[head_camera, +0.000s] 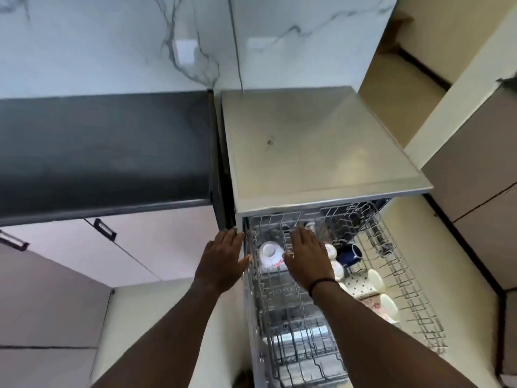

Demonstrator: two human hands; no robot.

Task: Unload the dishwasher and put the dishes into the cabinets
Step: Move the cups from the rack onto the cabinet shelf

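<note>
The dishwasher's upper wire rack (405,278) is pulled out below its grey top (316,147). An upturned white bowl (270,252) sits at the rack's left. To the right stand a dark blue mug (351,254), white cups (375,280) and a dotted dish (355,285). My left hand (223,261) is flat with straight fingers beside the rack's left edge. Over the rack, just right of the white bowl, my right hand (306,257) hovers with fingers extended, holding nothing. A lower rack (296,348) shows beneath.
A dark countertop (106,152) lies to the left with pale cabinet doors and black handles (105,229) under it. Marble wall (167,37) stands behind. Cream floor (458,275) runs along the right, with brown cabinets (481,169) beyond it.
</note>
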